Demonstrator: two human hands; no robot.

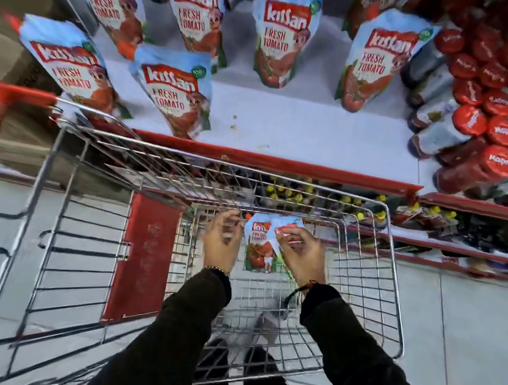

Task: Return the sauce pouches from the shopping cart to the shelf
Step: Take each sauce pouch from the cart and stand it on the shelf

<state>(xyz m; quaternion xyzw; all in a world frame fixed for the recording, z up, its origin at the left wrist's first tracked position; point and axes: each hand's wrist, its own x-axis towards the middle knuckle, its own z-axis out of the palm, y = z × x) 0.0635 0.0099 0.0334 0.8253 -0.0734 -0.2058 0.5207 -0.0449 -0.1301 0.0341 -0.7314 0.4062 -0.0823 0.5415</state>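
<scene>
Inside the wire shopping cart (370, 298) lie two light-blue Kissan tomato sauce pouches. My right hand (301, 253) is closed on the top of the right pouch (287, 225), which overlaps the left pouch (256, 249). My left hand (221, 240) hovers just left of that pouch with its fingers curled and apart, holding nothing. Whether it touches the pouch's edge is unclear. On the white shelf (300, 128) above the cart, several identical pouches (175, 96) stand upright in two loose rows.
Bottles with red caps (500, 130) fill the shelf's right end. The shelf has a red front lip (281, 162), and the cart's front rim sits just under it. A red seat flap (142, 259) hangs in the cart's left half. Lower shelves with yellow-capped items (360, 216) lie behind.
</scene>
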